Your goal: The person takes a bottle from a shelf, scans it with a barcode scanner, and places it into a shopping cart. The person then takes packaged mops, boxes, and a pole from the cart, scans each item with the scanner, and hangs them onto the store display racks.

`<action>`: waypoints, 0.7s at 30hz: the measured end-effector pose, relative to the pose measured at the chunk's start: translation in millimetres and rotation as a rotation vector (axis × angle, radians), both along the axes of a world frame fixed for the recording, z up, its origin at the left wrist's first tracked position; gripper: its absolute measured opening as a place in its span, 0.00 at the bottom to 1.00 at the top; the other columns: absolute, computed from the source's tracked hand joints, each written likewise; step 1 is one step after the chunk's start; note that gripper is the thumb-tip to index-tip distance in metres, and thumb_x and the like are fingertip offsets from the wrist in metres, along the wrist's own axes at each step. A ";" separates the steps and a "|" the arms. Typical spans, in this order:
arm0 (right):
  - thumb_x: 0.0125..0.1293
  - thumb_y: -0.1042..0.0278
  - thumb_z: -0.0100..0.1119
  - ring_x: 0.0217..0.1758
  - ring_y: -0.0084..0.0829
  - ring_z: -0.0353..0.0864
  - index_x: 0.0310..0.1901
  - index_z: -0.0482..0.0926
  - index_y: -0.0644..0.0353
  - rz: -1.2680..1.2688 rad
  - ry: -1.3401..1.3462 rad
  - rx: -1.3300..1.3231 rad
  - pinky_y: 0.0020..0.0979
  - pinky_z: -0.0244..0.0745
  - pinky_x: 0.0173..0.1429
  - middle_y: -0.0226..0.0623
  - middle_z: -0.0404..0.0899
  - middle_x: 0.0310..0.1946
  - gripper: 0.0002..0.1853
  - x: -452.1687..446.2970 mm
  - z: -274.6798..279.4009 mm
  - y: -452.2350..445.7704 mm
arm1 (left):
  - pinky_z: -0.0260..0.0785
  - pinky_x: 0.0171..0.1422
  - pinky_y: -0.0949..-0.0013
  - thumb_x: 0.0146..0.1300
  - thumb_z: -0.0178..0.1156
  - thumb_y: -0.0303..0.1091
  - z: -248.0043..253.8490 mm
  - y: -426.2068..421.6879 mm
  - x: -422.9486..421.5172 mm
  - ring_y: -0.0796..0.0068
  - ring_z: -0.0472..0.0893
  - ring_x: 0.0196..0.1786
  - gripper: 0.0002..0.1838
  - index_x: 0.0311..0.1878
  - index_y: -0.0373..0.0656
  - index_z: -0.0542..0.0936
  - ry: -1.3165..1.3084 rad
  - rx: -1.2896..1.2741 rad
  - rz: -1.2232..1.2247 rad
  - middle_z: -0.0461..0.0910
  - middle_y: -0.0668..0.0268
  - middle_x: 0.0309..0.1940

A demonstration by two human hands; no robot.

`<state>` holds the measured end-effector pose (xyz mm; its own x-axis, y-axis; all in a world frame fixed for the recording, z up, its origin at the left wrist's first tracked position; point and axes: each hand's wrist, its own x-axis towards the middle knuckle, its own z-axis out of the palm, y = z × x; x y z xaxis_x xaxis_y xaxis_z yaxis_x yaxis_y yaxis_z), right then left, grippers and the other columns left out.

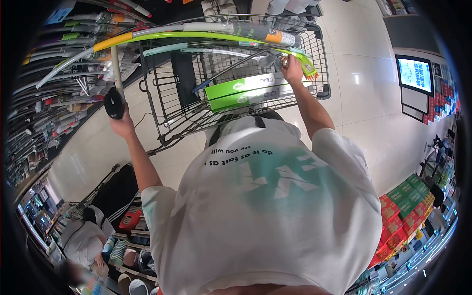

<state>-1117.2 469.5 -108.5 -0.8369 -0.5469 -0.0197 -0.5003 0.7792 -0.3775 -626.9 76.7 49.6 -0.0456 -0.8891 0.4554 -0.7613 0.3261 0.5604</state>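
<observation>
My left hand (123, 124) is closed at the black rounded head of a tool that looks like a plunger (114, 104), with a pale straight stick pointing up from it. It is beside the left end of the shopping cart (151, 105). My right hand (292, 70) is inside the cart's right end, its fingers bent together by a shiny, partly hidden item (283, 62). What those fingers grip is not clear. Close by are a lime-green broom (306, 64) with orange bristles and a clear-wrapped grey item (266, 60).
Two green-and-white boxes (246, 91) lie in the cart, under several long handles. A yellow-and-grey pole (113, 42) sticks out leftward over the cart rim. Racks of packed mops (59, 93) line the left. A screen (414, 74) stands right; another person (83, 241) is lower left.
</observation>
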 end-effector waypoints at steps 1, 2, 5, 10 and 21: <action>0.52 0.60 0.72 0.57 0.54 0.73 0.59 0.70 0.56 -0.033 -0.030 0.035 0.48 0.71 0.60 0.49 0.76 0.53 0.32 -3.4 -8.2 1.3 | 0.75 0.50 0.60 0.45 0.79 0.46 -1.0 -0.1 -1.2 0.56 0.86 0.44 0.29 0.48 0.40 0.83 0.023 0.000 0.001 0.86 0.57 0.41; 0.53 0.59 0.71 0.58 0.54 0.73 0.59 0.69 0.56 -0.052 -0.061 0.056 0.49 0.71 0.60 0.49 0.76 0.53 0.32 -6.6 -16.1 3.5 | 0.75 0.50 0.60 0.45 0.79 0.46 -1.5 0.1 -1.4 0.57 0.86 0.44 0.29 0.48 0.40 0.84 0.010 0.007 0.005 0.86 0.57 0.41; 0.54 0.58 0.70 0.58 0.54 0.73 0.61 0.69 0.56 -0.100 -0.124 0.085 0.49 0.71 0.61 0.51 0.76 0.54 0.33 -16.0 -31.2 5.4 | 0.75 0.50 0.61 0.45 0.79 0.46 -0.2 0.9 -1.7 0.57 0.86 0.44 0.29 0.49 0.40 0.84 -0.017 0.017 0.018 0.87 0.57 0.41; 0.54 0.57 0.69 0.59 0.56 0.73 0.61 0.70 0.60 -0.129 -0.191 0.032 0.49 0.70 0.62 0.55 0.75 0.54 0.34 -24.7 -27.0 5.7 | 0.75 0.50 0.60 0.45 0.79 0.46 -3.7 -3.2 2.6 0.57 0.86 0.44 0.29 0.48 0.41 0.84 -0.064 0.031 0.042 0.87 0.57 0.41; 0.55 0.65 0.64 0.62 0.47 0.70 0.57 0.73 0.59 -0.115 0.253 -0.226 0.47 0.64 0.66 0.47 0.72 0.58 0.26 -21.3 33.8 122.3 | 0.75 0.49 0.58 0.43 0.78 0.49 -0.2 -0.2 0.6 0.55 0.86 0.44 0.31 0.48 0.40 0.83 -0.096 0.056 0.061 0.86 0.55 0.40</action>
<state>-1138.4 591.8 -74.8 -0.8562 -0.4157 0.3068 -0.5139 0.7468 -0.4221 -626.3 76.6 49.4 -0.0317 -0.9156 0.4009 -0.8298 0.2477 0.5001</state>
